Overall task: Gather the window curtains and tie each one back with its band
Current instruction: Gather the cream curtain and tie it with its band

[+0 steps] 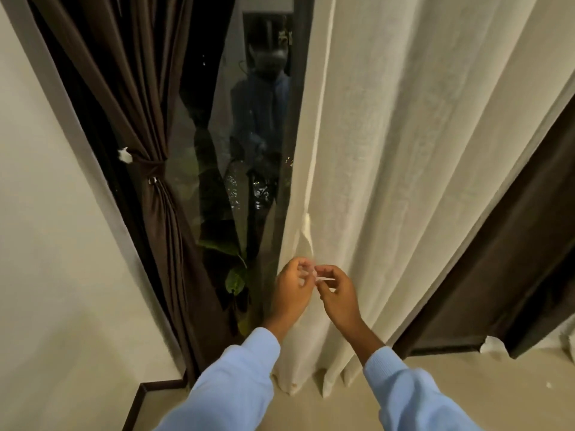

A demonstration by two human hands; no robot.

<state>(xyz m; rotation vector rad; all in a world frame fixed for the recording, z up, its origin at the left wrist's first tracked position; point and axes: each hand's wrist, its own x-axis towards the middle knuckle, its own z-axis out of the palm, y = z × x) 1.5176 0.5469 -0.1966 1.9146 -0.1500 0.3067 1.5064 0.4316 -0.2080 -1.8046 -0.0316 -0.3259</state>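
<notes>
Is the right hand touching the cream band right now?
Touching. The head view shows the right hand pinching the end of the cream band between thumb and fingertips.

Pinching a thin cream fabric band (pixel 308 231) between left hand (pixel 291 286) and right hand (pixel 338 292), just before a loose cream woven curtain (pixel 404 150). Facing, farther left, a dark brown pleated curtain (pixel 137 88) cinched by a brown tie-band (pixel 152 168).

Single wide-angle head view, facing forward-down, close to cream curtain (pixel 404 150) and dark window (pixel 214 144).
</notes>
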